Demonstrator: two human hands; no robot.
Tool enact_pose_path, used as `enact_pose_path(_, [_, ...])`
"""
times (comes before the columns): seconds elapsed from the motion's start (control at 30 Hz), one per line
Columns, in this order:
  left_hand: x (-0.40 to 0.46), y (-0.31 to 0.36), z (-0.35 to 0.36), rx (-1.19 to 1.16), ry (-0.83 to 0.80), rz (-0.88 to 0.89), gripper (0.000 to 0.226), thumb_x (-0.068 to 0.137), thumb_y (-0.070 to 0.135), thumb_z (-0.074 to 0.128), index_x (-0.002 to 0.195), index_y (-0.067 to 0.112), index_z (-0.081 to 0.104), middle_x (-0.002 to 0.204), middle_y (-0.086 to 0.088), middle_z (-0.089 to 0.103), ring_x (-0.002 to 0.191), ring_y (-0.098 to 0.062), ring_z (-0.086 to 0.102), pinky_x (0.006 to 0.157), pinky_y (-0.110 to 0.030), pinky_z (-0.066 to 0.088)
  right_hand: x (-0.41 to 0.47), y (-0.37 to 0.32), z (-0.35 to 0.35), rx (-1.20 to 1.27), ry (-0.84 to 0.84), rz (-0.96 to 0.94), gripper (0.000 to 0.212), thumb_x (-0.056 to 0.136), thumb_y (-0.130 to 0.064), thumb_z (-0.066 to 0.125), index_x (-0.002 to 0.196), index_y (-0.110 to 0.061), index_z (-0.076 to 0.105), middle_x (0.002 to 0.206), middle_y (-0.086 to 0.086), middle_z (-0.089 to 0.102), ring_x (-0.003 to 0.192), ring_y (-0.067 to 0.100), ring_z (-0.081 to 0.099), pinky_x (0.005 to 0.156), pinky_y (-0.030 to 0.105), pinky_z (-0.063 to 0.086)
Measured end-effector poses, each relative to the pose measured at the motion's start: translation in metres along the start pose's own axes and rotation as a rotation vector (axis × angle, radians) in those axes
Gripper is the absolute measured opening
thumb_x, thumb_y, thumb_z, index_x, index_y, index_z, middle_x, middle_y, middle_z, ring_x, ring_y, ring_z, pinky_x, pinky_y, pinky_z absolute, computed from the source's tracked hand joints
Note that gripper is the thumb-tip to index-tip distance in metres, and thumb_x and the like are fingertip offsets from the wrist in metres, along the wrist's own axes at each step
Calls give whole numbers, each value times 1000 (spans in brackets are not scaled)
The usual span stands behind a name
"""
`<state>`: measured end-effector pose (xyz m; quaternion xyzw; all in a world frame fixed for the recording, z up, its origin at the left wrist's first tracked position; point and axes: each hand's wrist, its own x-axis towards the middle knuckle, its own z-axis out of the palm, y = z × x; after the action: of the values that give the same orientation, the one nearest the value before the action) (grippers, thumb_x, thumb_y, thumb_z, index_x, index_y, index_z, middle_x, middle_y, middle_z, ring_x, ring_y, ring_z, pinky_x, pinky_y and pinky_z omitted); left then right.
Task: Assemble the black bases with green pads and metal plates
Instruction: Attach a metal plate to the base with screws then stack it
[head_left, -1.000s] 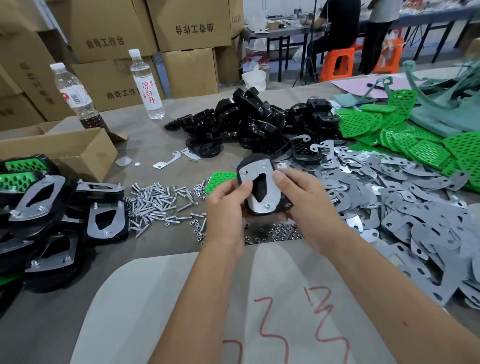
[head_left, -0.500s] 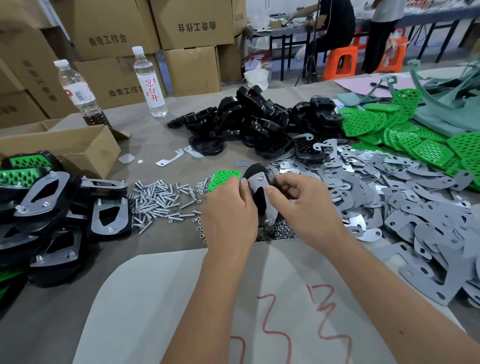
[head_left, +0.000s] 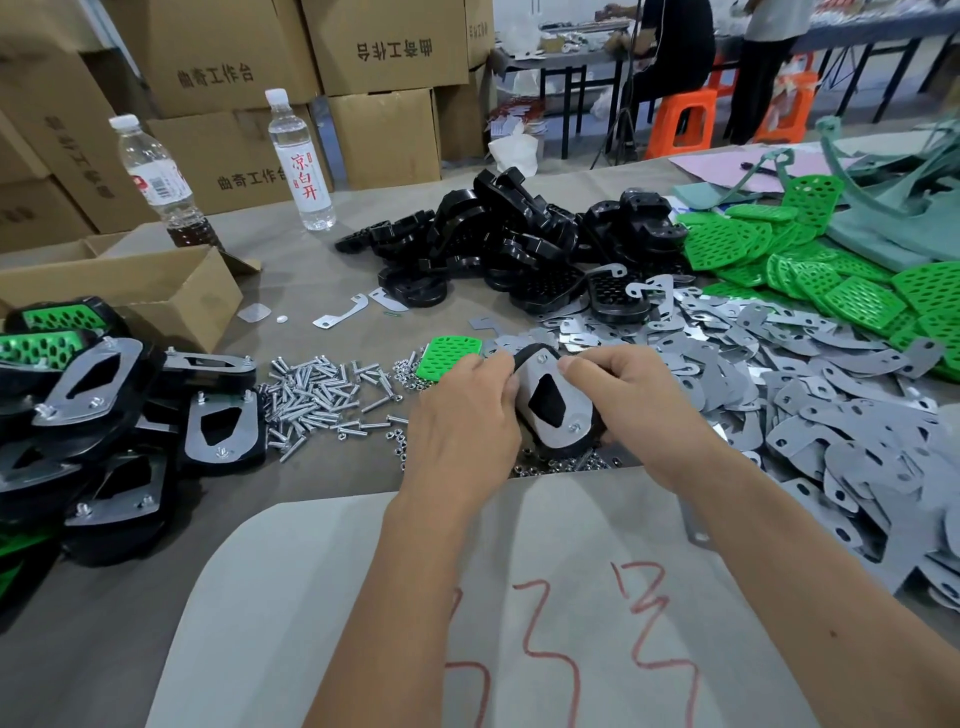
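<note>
Fingers (head_left: 506, 387) of our left hand (head_left: 462, 415) and right hand (head_left: 631, 405) close around one black base (head_left: 587, 441) topped with one metal plate (head_left: 558, 410), held above two bottles' table (head_left: 104, 639).

We see bright green perforated pads (head_left: 852, 291), black bases (head_left: 498, 239), grey metal plates (head_left: 831, 415), silver screws (head_left: 317, 395), brown cardboard boxes (head_left: 384, 47), red scribbles on a pale sheet (head_left: 519, 597), orange stools (head_left: 685, 122).

black base (head_left: 563, 451) | metal plate (head_left: 555, 400) on top (tilted); held above nuts
</note>
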<state>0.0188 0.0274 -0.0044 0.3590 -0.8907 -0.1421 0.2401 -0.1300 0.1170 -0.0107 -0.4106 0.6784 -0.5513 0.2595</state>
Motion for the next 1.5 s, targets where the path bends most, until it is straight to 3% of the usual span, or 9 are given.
enact_pose_path(0.17, [0,-4,-2,-42,-118,70,26,106,23,47,82,20,36,87,1,51,87,-26,46,74,-44,39,5,5,-6,36,95,93,15,97,-31,64,95,-18,73,72,9,56,65,23,40,57,31,31])
enact_pose_path(0.37, [-4,2,2,-25,-115,-25,30,108,33,43,81,21,38,86,1,53,86,-30,49,72,-43,40,4,4,-6,-31,130,-7,14,96,-37,69,90,-25,73,58,5,61,48,15,41,46,25,34])
enact_pose_path(0.5, [-2,3,7,-33,-5,-83,32,110,34,37,81,20,39,86,-2,54,83,-31,51,67,-41,35,0,-2,2,-17,115,-123,15,97,-40,69,92,-26,74,75,18,72,59,35,56,52,40,47])
enact_pose_path(0.6, [2,1,8,-7,47,-152,29,109,29,37,82,19,41,84,0,50,79,-29,45,68,-39,31,0,-2,1,24,-17,-65,15,95,-44,70,102,-31,73,74,9,66,59,13,53,51,28,45])
enact_pose_path(0.8, [7,-10,10,64,83,-321,33,108,27,36,94,11,60,101,-18,68,90,-39,56,71,-39,31,-3,0,4,35,-298,-91,77,65,-38,93,135,-46,59,117,-3,70,111,13,69,99,39,57])
enact_pose_path(0.9, [7,-12,11,37,103,-349,36,107,26,39,99,4,66,105,-21,69,97,-41,59,72,-38,30,-6,2,11,-184,-250,-263,79,64,-23,96,133,-40,62,111,-19,69,101,10,69,88,35,60])
enact_pose_path(1.13, [4,-6,3,-39,148,-155,32,108,27,42,78,19,38,80,-1,48,79,-30,41,67,-40,23,3,0,4,122,107,-127,21,100,-22,68,121,-22,69,81,5,75,56,13,62,51,29,50])
enact_pose_path(1.27, [2,-1,6,-59,76,-35,22,107,24,43,87,19,38,89,2,47,81,-28,42,68,-42,30,2,1,1,298,42,-2,24,105,-20,59,129,-22,65,104,11,73,65,22,69,49,30,53])
enact_pose_path(1.5, [1,0,9,-288,86,-108,15,103,19,54,92,15,44,87,1,54,83,-27,51,72,-46,43,3,6,4,212,48,-59,47,84,-7,84,117,-32,64,95,7,74,54,19,66,48,24,52])
